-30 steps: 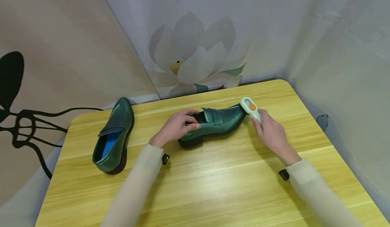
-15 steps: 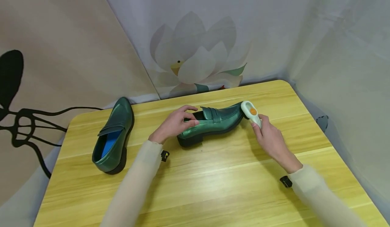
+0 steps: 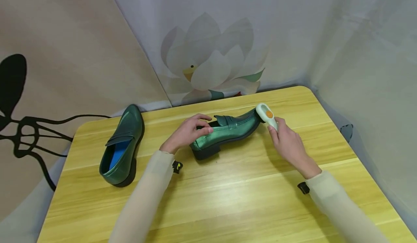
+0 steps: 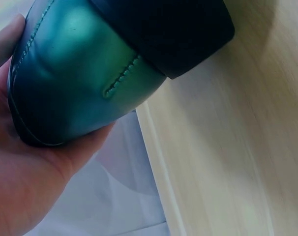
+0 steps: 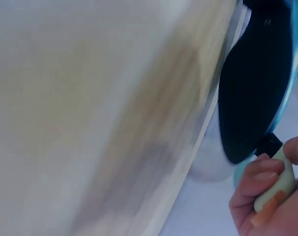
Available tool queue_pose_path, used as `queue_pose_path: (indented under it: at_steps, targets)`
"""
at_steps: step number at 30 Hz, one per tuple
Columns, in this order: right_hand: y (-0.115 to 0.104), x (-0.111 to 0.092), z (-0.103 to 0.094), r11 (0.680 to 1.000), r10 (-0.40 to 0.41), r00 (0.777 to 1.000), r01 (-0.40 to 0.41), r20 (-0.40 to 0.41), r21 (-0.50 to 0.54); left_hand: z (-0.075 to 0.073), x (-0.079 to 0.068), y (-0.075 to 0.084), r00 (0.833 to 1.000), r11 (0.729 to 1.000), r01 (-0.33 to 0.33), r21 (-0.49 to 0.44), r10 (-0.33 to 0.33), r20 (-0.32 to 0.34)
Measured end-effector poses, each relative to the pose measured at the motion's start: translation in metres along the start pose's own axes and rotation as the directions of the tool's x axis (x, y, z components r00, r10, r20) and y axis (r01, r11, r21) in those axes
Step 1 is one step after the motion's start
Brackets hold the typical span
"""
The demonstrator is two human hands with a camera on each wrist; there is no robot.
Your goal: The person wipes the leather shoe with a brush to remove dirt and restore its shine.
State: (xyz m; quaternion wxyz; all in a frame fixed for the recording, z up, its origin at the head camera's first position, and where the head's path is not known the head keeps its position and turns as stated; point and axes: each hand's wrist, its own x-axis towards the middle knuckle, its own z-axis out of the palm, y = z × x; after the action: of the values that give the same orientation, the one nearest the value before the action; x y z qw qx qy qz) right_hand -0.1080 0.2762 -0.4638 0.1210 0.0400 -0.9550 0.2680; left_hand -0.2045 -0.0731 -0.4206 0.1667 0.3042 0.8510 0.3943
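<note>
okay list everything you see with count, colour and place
Table: one, yellow wood, centre
Held shoe: one, green, black sole, toward table's far side
Other shoe: one, green, blue insole, table's left
Handheld tool: one, pale green with orange, at held shoe's toe
Backdrop: count unclear, pale, behind the table
Flower print: one, greyish, on the backdrop
Line design: one, black, far left
Wrist devices: two, black, one per wrist
Sleeves: two, cream, forearms
Left hand: one, gripping held shoe's heel end
Right hand: one, holding handheld tool
</note>
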Motion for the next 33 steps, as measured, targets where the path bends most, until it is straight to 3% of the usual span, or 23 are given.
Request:
queue_pose_path:
  at_steps: [5, 9, 12, 16, 20, 23, 26, 29, 33]
  targets:
    - [0.013, 0.021, -0.002, 0.99, 0.137, 0.99, -0.138, 0.033, 0.038, 0.001, 0.001, -0.002, 1.0, 1.0, -0.002, 0.0, 0.002, -0.009]
    - [0.012, 0.018, -0.001, 0.985, 0.157, 0.987, -0.16, 0.047, 0.07, 0.002, 0.003, -0.003, 1.0, 1.0, -0.001, -0.011, 0.001, -0.011]
    - [0.002, 0.005, 0.004, 0.991, 0.098, 0.995, -0.1, 0.031, 0.09, 0.002, 0.003, -0.003, 1.0, 1.0, 0.007, -0.018, -0.007, -0.021]
    - [-0.017, -0.02, 0.013, 0.997, -0.045, 0.999, 0.046, -0.006, 0.062, 0.001, 0.002, -0.004, 0.999, 1.0, 0.02, -0.02, -0.02, -0.032]
    - [-0.033, -0.038, 0.019, 0.98, -0.2, 0.98, 0.2, -0.014, -0.003, 0.001, 0.003, -0.005, 0.999, 0.999, 0.025, -0.019, -0.026, -0.034]
    - [-0.04, -0.041, 0.02, 0.971, -0.238, 0.971, 0.237, -0.013, -0.031, 0.002, 0.002, -0.005, 0.999, 1.0, 0.022, -0.008, -0.022, -0.034]
    - [-0.038, -0.035, 0.017, 0.983, -0.18, 0.983, 0.18, -0.018, -0.028, 0.003, 0.001, -0.005, 1.0, 1.0, 0.015, 0.013, -0.014, -0.028]
    - [-0.029, -0.023, 0.011, 0.998, -0.069, 0.998, 0.069, -0.012, 0.002, 0.003, 0.0, -0.003, 1.0, 1.0, 0.012, 0.018, -0.012, -0.027]
    - [-0.012, -0.003, 0.002, 0.996, 0.073, 0.997, -0.074, 0.026, 0.053, 0.004, 0.0, 0.0, 1.0, 1.0, 0.006, 0.015, -0.006, -0.031]
